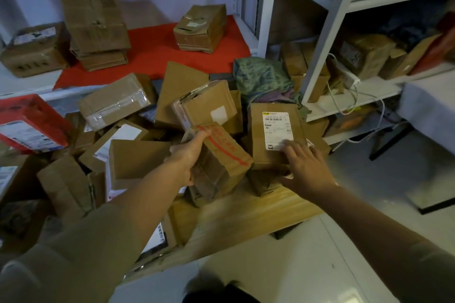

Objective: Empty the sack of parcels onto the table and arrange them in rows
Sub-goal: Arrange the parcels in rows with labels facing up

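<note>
The wooden table [246, 214] was largely covered by a loose heap of cardboard parcels; only its near right corner showed bare wood. Its left edge was hidden behind the left forearm and the heap.

The left hand [187, 155] gripped a red-taped parcel [221, 157] at the heap's near side, thumb on top, fingers curled round its left face. The red printing on the tape was blurred and unreadable.

The right hand [305, 167] lay with fingers spread on the labelled parcel [273, 130] near the table's right edge, fingertips covering the lower part of the white shipping label [277, 128]. A barcode and a yellow logo strip were visible; the text was too small to read.

The sack [263, 79], green patterned fabric, lay crumpled at the far right of the heap, partly behind parcels.

A red crate [32, 120] was cut off at the left. More boxes stood on a red cloth [157, 51] beyond.
</note>
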### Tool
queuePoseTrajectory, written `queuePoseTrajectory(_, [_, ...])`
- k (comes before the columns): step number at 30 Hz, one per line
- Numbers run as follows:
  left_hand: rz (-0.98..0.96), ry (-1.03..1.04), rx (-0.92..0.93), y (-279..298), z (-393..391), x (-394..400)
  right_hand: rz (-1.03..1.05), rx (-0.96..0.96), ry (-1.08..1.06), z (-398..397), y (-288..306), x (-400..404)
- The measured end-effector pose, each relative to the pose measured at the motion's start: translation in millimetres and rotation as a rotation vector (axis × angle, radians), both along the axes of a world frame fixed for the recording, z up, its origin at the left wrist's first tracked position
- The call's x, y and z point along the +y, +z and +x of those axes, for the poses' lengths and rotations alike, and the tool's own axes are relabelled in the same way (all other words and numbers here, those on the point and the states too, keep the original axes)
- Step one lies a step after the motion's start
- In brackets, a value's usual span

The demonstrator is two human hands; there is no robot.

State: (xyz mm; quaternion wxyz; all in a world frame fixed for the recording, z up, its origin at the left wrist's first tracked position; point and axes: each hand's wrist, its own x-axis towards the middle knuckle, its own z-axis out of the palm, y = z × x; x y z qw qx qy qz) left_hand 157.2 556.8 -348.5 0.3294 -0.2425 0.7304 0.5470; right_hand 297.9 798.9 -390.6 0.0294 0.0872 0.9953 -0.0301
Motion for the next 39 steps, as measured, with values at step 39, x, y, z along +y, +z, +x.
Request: queuePoseTrajectory(39, [-0.651, 0.163, 0.615, 24.0, 42.0, -292.0, 0.016, 0.384, 0.151, -114.4, 39.2, -229.7])
